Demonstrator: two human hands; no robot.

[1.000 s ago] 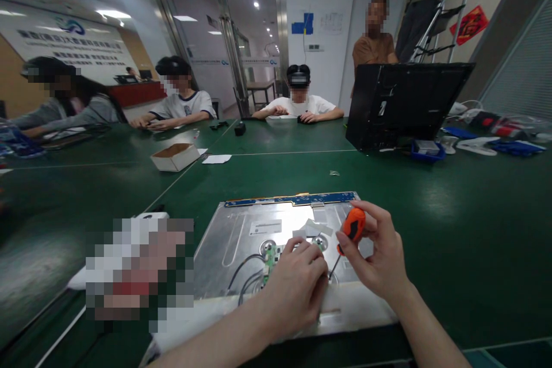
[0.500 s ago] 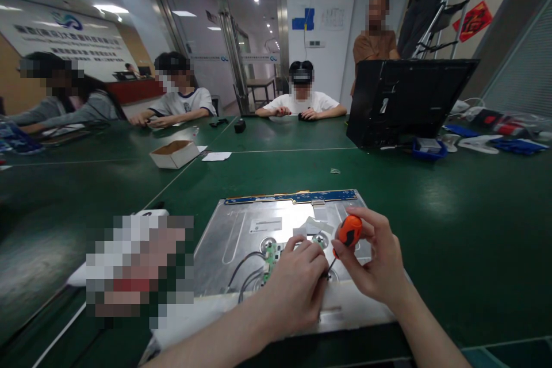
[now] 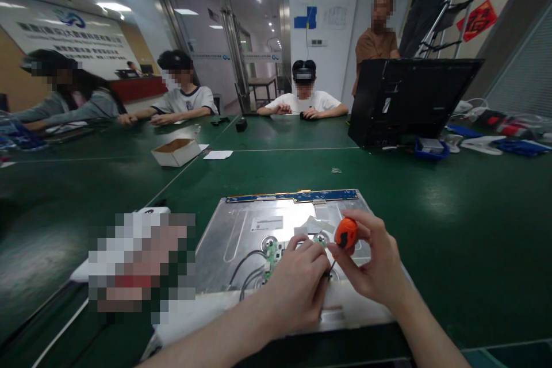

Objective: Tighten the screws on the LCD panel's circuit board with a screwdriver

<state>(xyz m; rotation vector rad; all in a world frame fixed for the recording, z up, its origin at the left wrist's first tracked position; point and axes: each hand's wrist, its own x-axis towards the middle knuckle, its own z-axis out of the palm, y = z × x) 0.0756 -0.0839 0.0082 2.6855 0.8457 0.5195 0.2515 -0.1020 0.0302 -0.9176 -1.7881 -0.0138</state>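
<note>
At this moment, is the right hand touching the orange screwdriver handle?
Touching. The head view shows the right hand pinching the orange screwdriver handle, with no gap visible.

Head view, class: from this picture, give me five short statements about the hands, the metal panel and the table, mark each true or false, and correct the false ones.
1. The right hand holds an orange-and-black screwdriver. True.
2. The blue circuit strip runs along the far edge of the metal panel. True.
3. The left hand is held well away from the green circuit board. False: the left hand partly covers the green circuit board.
4. The open box stands on the metal panel. False: the open box stands on the green table, beyond the panel and to its left.
5. The large black casing stands on the green table. True.
</note>
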